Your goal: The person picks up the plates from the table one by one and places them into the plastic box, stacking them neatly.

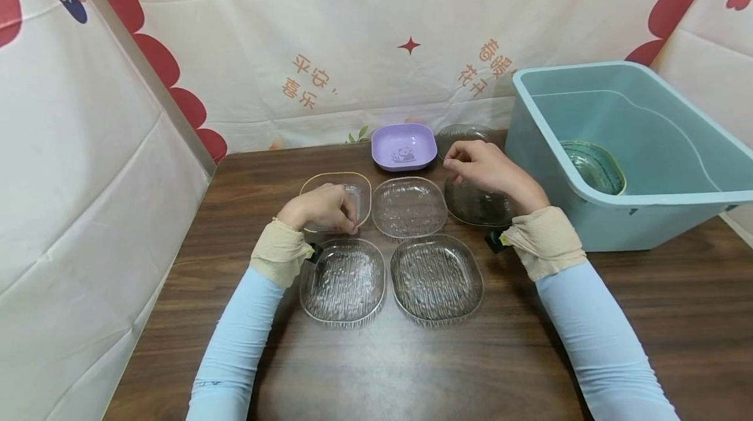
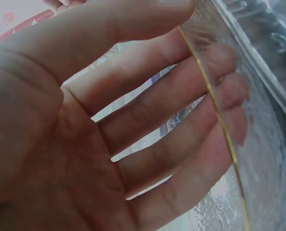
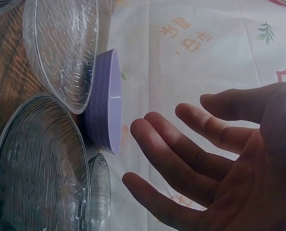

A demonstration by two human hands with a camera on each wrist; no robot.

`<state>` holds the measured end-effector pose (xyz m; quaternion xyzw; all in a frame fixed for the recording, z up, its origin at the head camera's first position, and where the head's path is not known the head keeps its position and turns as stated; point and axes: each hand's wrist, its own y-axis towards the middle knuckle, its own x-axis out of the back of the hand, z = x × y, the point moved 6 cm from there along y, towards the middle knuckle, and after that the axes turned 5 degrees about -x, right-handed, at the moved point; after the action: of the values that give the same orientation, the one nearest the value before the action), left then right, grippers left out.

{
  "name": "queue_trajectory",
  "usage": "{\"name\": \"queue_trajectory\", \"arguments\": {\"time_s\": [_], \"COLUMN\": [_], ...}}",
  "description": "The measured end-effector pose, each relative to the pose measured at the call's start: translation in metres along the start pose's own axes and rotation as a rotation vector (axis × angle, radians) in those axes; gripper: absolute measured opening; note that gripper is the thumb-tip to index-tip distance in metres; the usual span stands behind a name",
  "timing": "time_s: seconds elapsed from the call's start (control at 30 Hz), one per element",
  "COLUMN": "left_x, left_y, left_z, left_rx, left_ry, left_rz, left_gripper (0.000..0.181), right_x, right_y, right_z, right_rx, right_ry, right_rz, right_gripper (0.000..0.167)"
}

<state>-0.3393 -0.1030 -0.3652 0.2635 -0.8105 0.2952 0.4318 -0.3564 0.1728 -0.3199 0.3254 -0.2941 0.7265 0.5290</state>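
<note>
In the head view, my left hand (image 1: 325,206) is over the gold-rimmed clear dish (image 1: 361,193) at the left of the middle row. The left wrist view shows the thumb and fingers of that hand (image 2: 99,120) at the dish's gold rim (image 2: 221,120), gripping it, with fingertips seen through the clear wall. My right hand (image 1: 493,171) hovers over the dark clear dish (image 1: 479,207) at the right; its fingers are loosely bent, apart and hold nothing, as the right wrist view of the hand (image 3: 215,154) also shows. Between the hands sits another clear dish (image 1: 410,207).
Two ribbed clear dishes (image 1: 343,281) (image 1: 436,279) stand in front. At the back are a purple dish (image 1: 403,146) with a panda print and a clear dish (image 1: 461,134). A blue-green tub (image 1: 606,225) at the right holds a green dish (image 1: 594,169). Patterned cloth hangs behind.
</note>
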Motion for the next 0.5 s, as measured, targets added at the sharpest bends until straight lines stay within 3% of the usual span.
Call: {"name": "queue_trajectory", "arguments": {"time_s": [0.2, 0.5], "left_x": [0.005, 0.015], "left_y": [-0.002, -0.004], "left_z": [0.0, -0.001], "left_rx": [0.014, 0.112], "left_ry": [0.075, 0.192], "left_rz": [-0.056, -0.175], "left_gripper": [0.009, 0.008], "right_x": [-0.001, -0.002], "right_y": [0.001, -0.001], "right_z": [0.001, 0.006], "right_rx": [-0.004, 0.01], "right_ry": [-0.007, 0.0], "right_rz": [0.015, 0.035], "right_gripper": [0.023, 0.024]}}
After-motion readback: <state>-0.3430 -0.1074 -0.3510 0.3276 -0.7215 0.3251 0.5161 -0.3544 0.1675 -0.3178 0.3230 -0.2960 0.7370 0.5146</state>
